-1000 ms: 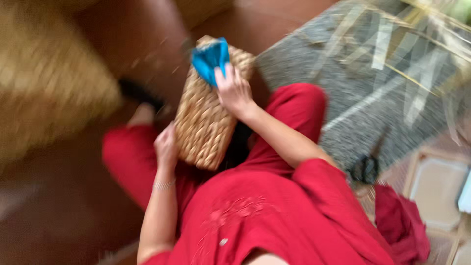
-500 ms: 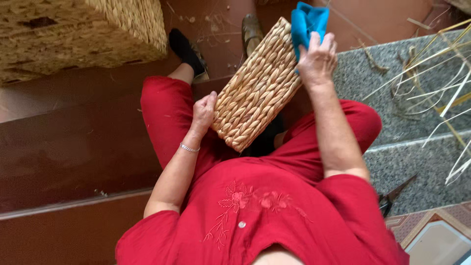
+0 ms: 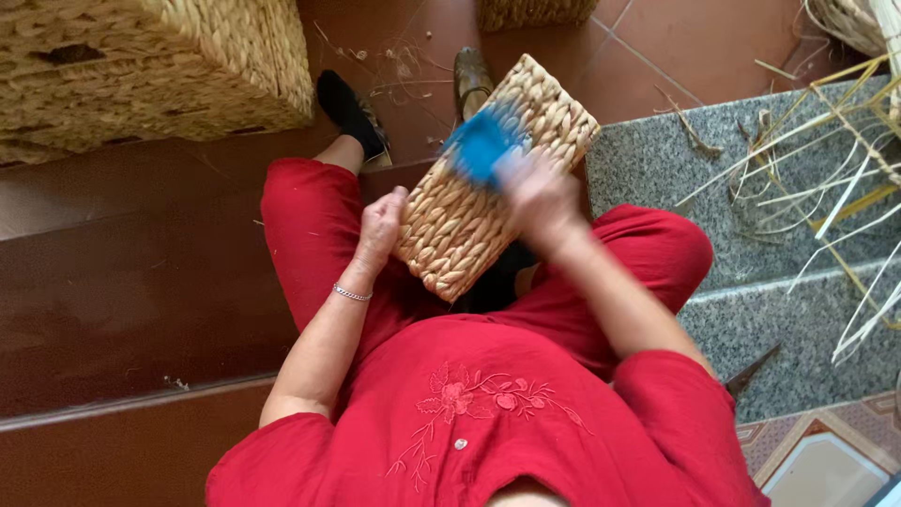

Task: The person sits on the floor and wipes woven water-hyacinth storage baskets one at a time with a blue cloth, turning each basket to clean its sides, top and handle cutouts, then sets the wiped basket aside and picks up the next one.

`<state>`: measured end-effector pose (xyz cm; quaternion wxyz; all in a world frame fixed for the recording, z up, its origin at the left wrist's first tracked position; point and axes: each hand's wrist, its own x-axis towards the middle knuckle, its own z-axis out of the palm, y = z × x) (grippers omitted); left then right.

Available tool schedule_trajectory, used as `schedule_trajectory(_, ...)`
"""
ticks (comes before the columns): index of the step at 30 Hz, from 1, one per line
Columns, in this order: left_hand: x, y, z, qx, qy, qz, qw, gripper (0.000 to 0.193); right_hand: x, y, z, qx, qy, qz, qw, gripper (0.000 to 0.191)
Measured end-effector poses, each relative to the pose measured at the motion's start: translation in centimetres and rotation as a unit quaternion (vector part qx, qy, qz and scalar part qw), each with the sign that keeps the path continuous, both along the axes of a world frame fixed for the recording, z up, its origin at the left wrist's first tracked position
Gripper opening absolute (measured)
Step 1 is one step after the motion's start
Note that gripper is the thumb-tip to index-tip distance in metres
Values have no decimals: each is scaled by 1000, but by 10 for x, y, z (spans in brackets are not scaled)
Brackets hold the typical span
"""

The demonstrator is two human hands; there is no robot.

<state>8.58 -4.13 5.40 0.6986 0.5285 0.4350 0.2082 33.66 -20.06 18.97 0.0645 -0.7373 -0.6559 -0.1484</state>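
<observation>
Basket (image 3: 488,188) propped on lap, tilted, far end over knees. Left hand (image 3: 380,228) gripping its left edge. Right hand (image 3: 537,192), blurred, clutching blue brush (image 3: 481,143) against basket's upper face. Big woven crate (image 3: 150,66) top-left on floor.
</observation>
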Motion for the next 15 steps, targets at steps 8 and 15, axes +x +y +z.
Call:
schedule_trajectory(8,6,2,3,58,-12,-30,998,40,15,26,14,70,24,-97,992,25)
schedule_trajectory(15,6,7,-5,25,29,10,999,41,-113,-10,26,-4,178,160,971,35)
